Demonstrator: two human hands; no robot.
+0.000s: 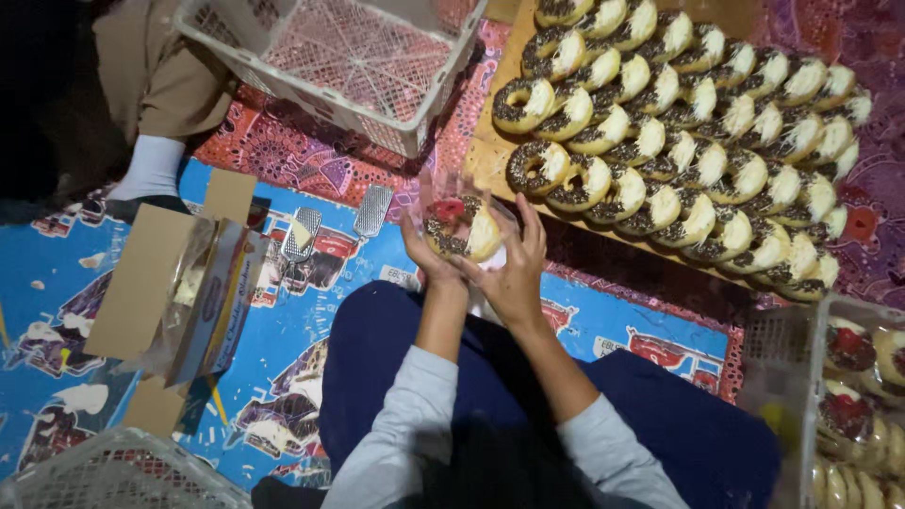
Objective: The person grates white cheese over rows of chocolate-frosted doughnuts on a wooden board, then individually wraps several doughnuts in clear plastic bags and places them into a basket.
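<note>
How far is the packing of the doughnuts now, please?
Done: wrapped doughnuts fill the crate at the right. In hand: the left hand and right hand hold one doughnut in clear wrap. Left: many rows on the wooden board.

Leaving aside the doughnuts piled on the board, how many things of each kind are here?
plastic crates: 3
metal graters: 2
cardboard box: 1
wooden board: 1
held doughnut: 1
Total: 8
</note>
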